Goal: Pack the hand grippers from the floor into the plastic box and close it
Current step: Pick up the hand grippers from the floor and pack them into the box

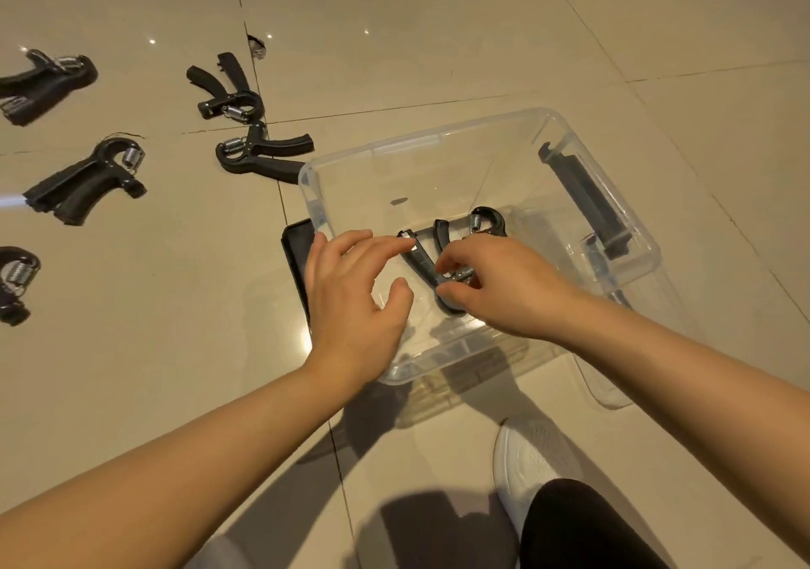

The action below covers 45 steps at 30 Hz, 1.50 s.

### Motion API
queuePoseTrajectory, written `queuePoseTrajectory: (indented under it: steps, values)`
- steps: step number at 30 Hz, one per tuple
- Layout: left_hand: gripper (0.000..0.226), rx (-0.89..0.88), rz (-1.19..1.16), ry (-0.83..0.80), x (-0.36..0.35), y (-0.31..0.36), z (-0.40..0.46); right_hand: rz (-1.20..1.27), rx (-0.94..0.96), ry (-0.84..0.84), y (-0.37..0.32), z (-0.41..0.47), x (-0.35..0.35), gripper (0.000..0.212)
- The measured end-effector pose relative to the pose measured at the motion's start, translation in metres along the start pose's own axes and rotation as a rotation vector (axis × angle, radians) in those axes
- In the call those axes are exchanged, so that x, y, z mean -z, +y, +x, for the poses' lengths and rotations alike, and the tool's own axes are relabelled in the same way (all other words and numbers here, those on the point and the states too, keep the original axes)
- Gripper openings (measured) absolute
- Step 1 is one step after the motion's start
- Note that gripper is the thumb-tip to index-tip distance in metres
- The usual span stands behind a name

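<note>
My R hand [495,283] pinches a hand gripper [431,268] by its spring end, inside the clear plastic box [635,235]. L hand [350,292] hovers at box's near-left rim, fingers spread, holding nothing. 2nd gripper [484,220] in box; five more on floor [131,305] to the left.

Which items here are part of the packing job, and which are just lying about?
Job: clear plastic box; hand grippers in the box, one pinched by the right hand, another behind it; five hand grippers on the floor, e.g.; black lid; left hand.
Lying about: white shoe.
</note>
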<state>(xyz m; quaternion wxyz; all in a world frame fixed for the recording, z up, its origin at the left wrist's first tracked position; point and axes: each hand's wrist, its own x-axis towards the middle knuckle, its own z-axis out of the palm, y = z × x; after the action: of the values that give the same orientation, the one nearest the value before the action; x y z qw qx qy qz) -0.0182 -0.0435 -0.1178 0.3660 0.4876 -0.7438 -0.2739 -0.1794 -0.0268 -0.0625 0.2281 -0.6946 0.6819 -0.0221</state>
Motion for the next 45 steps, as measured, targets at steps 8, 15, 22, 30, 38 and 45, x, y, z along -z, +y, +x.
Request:
queuePoseTrajectory:
  steps: [8, 15, 22, 30, 38, 45]
  values:
    - [0.036, -0.026, -0.105, -0.184, 0.088, -0.022, 0.001, -0.146, 0.102, 0.12, -0.092, -0.009, 0.017, 0.028]
    - [0.016, 0.243, -0.032, -0.126, 0.159, -0.086, -0.018, -0.679, 0.345, 0.059, -0.176, -0.01, 0.011, 0.026]
    - [0.019, 0.537, 0.079, 0.0, 0.22, -0.213, -0.088, -0.556, 0.304, -0.068, -0.236, 0.037, -0.069, 0.038]
    - [0.039, 0.659, 0.35, 0.129, 0.299, -0.3, -0.09, -0.521, 0.317, -0.336, -0.274, 0.121, -0.131, 0.037]
    - [0.09, 0.705, 0.619, -0.013, 0.307, -0.353, -0.069, -0.297, 0.215, -0.495, -0.283, 0.215, -0.171, 0.062]
    - [0.095, 0.707, 0.502, -0.094, 0.309, -0.377, -0.058, -0.345, 0.303, -0.313, -0.297, 0.297, -0.179, 0.071]
